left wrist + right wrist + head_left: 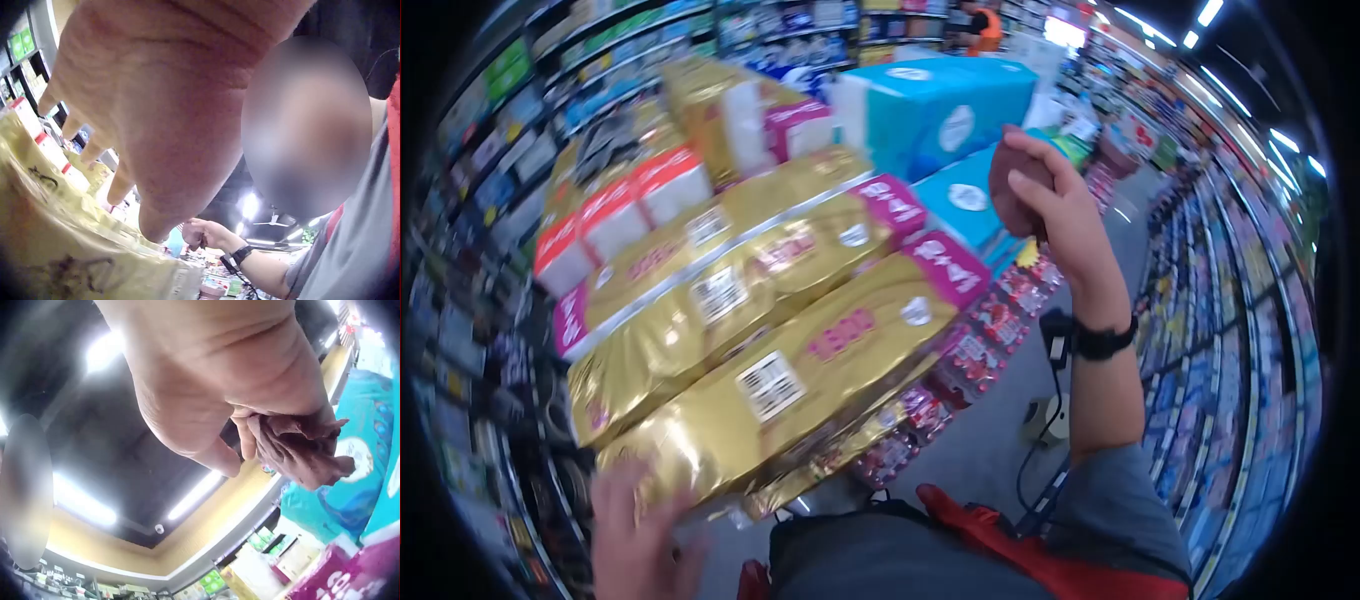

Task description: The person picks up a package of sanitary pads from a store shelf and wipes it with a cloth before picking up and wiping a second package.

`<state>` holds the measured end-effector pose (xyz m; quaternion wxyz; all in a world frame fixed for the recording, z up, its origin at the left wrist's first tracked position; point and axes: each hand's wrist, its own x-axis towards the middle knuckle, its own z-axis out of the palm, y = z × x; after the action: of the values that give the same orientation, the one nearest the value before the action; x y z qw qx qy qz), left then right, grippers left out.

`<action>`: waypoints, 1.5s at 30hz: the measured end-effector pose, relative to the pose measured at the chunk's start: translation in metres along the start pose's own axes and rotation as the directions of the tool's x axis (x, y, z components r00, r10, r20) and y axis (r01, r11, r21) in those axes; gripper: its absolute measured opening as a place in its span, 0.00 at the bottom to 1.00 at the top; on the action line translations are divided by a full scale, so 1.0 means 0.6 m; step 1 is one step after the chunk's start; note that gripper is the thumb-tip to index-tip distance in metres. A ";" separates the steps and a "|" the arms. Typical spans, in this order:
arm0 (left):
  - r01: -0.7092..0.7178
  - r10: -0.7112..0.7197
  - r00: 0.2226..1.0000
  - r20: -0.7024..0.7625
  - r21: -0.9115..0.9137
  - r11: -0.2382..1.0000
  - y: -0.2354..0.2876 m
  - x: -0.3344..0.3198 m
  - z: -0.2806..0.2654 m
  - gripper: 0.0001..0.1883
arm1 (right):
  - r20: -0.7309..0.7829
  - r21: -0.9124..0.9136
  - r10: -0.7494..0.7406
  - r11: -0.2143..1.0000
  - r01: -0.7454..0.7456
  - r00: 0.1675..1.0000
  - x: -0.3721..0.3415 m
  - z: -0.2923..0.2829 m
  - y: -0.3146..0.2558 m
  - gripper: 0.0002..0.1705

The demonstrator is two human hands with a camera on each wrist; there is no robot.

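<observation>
Gold tissue packs [785, 350] lie side by side on a stack in the head view. My left hand [645, 530], blurred, is at the near left corner of the closest pack, fingers extended; in the left wrist view the hand [156, 106] hangs over a gold pack [69, 250], and contact is unclear. Bunched in my raised right hand [1065, 215] is a dark reddish-brown cloth [1012, 190], beside the blue packs [945, 110]. The right wrist view shows the cloth [300, 450] crumpled under the curled fingers of the hand [231, 381].
White packs with red labels [615, 220] and a dark grey crumpled item [608, 140] are at the stack's far left. Red-packaged goods [970, 360] line its right side. Shelves [1220, 330] run along the right aisle. Far back is a person in an orange vest [983, 28].
</observation>
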<state>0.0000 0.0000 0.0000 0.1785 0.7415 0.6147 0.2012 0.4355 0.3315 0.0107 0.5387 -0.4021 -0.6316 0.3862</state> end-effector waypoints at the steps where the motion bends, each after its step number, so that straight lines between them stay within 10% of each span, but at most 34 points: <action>1: -0.041 0.041 0.999 0.020 0.019 0.999 -0.024 0.014 -0.013 0.19 | -0.040 -0.010 -0.059 0.998 0.058 0.997 -0.045 0.013 0.002 0.26; 3: -0.181 0.226 0.973 0.046 -0.455 0.872 0.051 0.042 0.076 0.19 | -0.082 -0.105 -0.076 0.992 0.067 0.994 -0.123 -0.117 -0.009 0.23; 7: 0.561 -0.148 0.822 0.551 -0.736 0.378 -0.067 -0.058 0.201 0.10 | -0.274 -0.245 0.128 0.949 -0.198 0.953 -0.334 -0.200 0.156 0.19; 10: 0.736 -0.297 0.661 0.689 -0.520 0.433 -0.430 -0.209 0.456 0.08 | -0.381 0.134 0.626 0.765 -0.630 0.680 -0.550 -0.259 0.309 0.14; 12: 0.628 -0.056 0.709 0.703 -0.593 0.504 -0.674 -0.317 0.575 0.09 | -0.434 0.099 0.774 0.550 -0.830 0.461 -0.719 -0.275 0.392 0.12; 13: 0.749 -0.252 0.573 0.780 -0.372 0.549 -0.733 -0.351 0.633 0.09 | -0.459 0.074 0.814 0.435 -0.897 0.357 -0.795 -0.289 0.397 0.11; 16: 0.882 -0.547 0.261 0.795 0.035 0.471 -0.602 -0.251 0.684 0.09 | -0.350 0.187 0.928 0.201 -0.962 0.126 -0.928 -0.248 0.345 0.09; 22: 0.829 -0.507 0.277 0.816 0.064 0.556 -0.520 -0.109 0.748 0.10 | -0.125 0.316 0.991 0.001 -0.949 -0.041 -0.995 -0.226 0.312 0.10; 34: 0.750 -0.465 0.329 0.822 0.072 0.657 -0.227 0.201 0.976 0.13 | -0.111 0.055 0.993 -0.023 -0.998 -0.029 -0.866 -0.560 0.484 0.17; 37: 0.750 -0.499 0.292 0.816 0.129 0.649 -0.105 0.276 1.044 0.14 | -0.246 -0.157 0.894 0.345 -0.925 0.375 -0.841 -0.704 0.596 0.18; 41: 0.689 -0.474 0.237 0.848 0.197 0.697 0.079 0.406 1.137 0.15 | -0.522 -0.206 0.713 0.427 -0.880 0.468 -0.786 -0.849 0.607 0.19; 45: 0.583 -0.366 0.233 0.901 0.171 0.794 0.247 0.564 1.207 0.15 | -0.436 -0.102 0.806 0.398 -0.912 0.401 -0.773 -0.968 0.560 0.19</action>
<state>0.5546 0.2934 -0.5166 0.6063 0.4809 0.5880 -0.2355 1.0865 0.0617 -0.4001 0.2752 -0.8112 -0.2849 0.4302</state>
